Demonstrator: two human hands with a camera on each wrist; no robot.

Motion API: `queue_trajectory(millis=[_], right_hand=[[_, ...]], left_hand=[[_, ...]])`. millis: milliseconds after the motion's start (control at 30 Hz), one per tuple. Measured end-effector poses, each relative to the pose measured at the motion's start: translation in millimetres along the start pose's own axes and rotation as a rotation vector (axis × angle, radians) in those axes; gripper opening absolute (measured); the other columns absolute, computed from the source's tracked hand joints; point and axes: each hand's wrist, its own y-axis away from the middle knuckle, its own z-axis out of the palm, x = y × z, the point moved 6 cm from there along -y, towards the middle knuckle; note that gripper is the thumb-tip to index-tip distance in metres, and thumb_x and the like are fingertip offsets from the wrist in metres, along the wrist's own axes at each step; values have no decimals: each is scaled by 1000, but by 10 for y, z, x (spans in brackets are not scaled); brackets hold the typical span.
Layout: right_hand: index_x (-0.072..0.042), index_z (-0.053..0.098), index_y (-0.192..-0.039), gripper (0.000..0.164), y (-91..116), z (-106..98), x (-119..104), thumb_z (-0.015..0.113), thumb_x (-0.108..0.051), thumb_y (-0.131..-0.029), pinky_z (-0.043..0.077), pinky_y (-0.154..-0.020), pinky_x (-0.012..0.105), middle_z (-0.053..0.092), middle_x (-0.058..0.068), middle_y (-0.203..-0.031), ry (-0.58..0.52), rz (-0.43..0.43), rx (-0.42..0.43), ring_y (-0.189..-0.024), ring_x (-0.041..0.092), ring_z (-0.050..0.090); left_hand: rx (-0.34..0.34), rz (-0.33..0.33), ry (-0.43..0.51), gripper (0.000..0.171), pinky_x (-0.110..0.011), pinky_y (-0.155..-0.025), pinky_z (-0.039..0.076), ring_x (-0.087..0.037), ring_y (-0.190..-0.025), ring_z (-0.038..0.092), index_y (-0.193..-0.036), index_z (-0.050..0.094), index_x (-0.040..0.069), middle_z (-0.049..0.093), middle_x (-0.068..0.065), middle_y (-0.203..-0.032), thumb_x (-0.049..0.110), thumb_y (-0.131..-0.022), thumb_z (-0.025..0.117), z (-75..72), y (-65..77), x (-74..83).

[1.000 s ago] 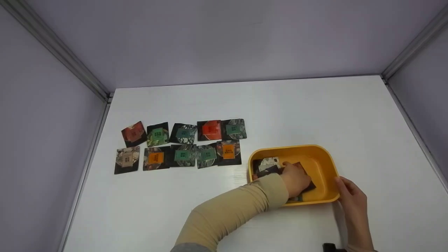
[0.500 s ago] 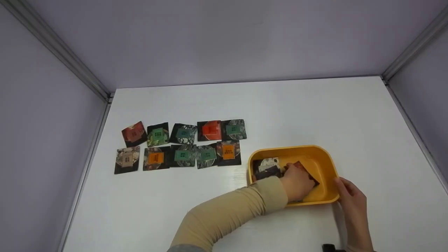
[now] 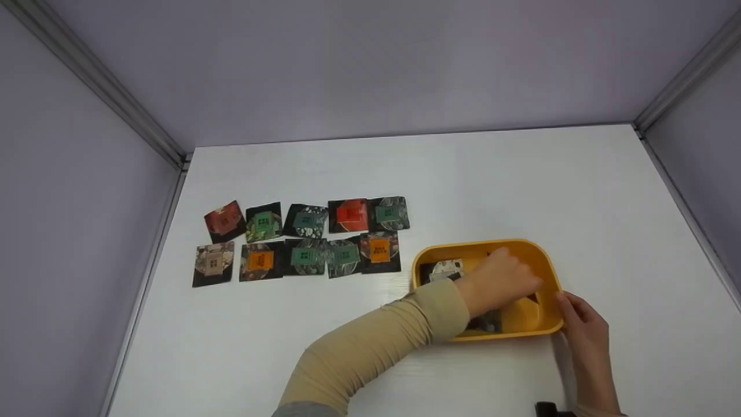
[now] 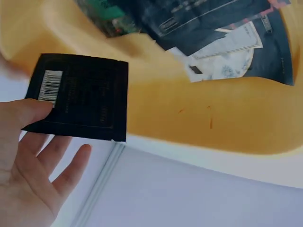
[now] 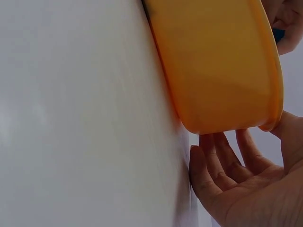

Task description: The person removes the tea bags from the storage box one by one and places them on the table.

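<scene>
My left hand [image 3: 501, 282] is over the yellow tub [image 3: 522, 315], its sleeve crossing the near left rim. In the left wrist view, the thumb and fingers pinch a flat square black sachet [image 4: 90, 99], barcode side showing. Other dark sachets [image 4: 203, 23] lie in the tub, one with a pale printed panel [image 4: 227, 59]; the arm hides part of the pile in the head view. My right hand [image 3: 584, 330] holds the tub's right end, thumb at the rim and fingers against the outer wall [image 5: 222, 90].
Two rows of colourful square sachets lie on the white table [image 3: 289, 341] left of the tub, among them a red one [image 3: 350, 215] and one with an orange label [image 3: 379, 250]. Grey walls [image 3: 370, 69] border the table at the back and both sides.
My left hand has moved right and away from me across the tub, lifting a sachet from the pile. The right hand keeps its hold at the tub's end.
</scene>
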Motion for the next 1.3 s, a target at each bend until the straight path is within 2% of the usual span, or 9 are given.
queue_trajectory(millis=[233, 367, 467, 567, 700, 833, 1067, 1167, 1300], right_hand=[[-3, 45, -146, 78, -17, 6, 12, 55, -59, -92, 46, -76, 7, 44, 12, -147, -15, 11, -19, -113, 16, 50], [-4, 45, -146, 78, -12, 2, 10, 54, -59, -93, 46, -77, 6, 44, 12, -147, -6, 5, -13, -112, 16, 50], [-3, 45, -146, 78, -17, 7, 3, 52, -60, -93, 46, -76, 6, 45, 13, -146, 13, -7, -9, -112, 17, 51], [-3, 44, -146, 79, -22, 12, 6, 51, -62, -93, 46, -75, 7, 45, 15, -146, 42, -10, -7, -114, 20, 50], [-3, 43, -148, 81, -26, 5, 20, 49, -63, -93, 45, -74, 7, 44, 17, -147, 53, -3, -13, -116, 23, 49], [-3, 42, -149, 82, -27, -14, 22, 49, -63, -93, 45, -74, 6, 43, 17, -148, 56, -3, -15, -116, 22, 49], [-4, 44, -147, 83, -20, -17, 31, 54, -64, -91, 46, -75, 7, 45, 14, -146, 18, 10, -15, -116, 20, 49], [-3, 42, -148, 84, -21, -6, 36, 52, -64, -91, 46, -74, 6, 43, 16, -148, 26, 14, -25, -118, 21, 48], [-3, 43, -148, 82, -5, -4, 19, 51, -63, -92, 45, -75, 6, 44, 15, -147, 26, 0, -26, -119, 22, 47]], left_hand=[[62, 35, 70, 28, -19, -68, 44, -4, -79, 59, -123, 64, 31, 67, 14, -98, 15, -102, 54, -306, 194, -65], [155, 70, 75, 26, -20, -73, 45, -4, -91, 62, -125, 62, 28, 68, 13, -106, 18, -105, 48, -443, 413, -57], [230, 85, 60, 26, -20, -75, 46, -6, -96, 62, -121, 64, 27, 68, 12, -109, 23, -108, 42, -479, 602, -70], [281, 81, 69, 27, -21, -75, 47, -7, -94, 61, -119, 64, 25, 67, 11, -109, 26, -109, 40, -475, 799, -114], [368, 43, 64, 23, -23, -75, 49, -9, -93, 63, -118, 67, 24, 68, 9, -109, 25, -106, 47, -462, 1089, -230], [397, 5, 57, 18, -26, -79, 52, -11, -96, 65, -117, 67, 23, 69, 8, -110, 22, -100, 61, -361, 1399, -386], [368, -78, 72, 17, -29, -85, 53, -12, -93, 65, -112, 68, 20, 70, 6, -104, 18, -95, 69, 20, 2006, -640], [362, -147, 127, 19, -32, -89, 53, -14, -94, 66, -110, 69, 18, 70, 3, -102, 15, -92, 72, 194, 2319, -735], [360, -283, 199, 25, -37, -88, 55, -19, -95, 66, -109, 71, 15, 70, 0, -104, 11, -86, 78, 394, 2744, -869]])
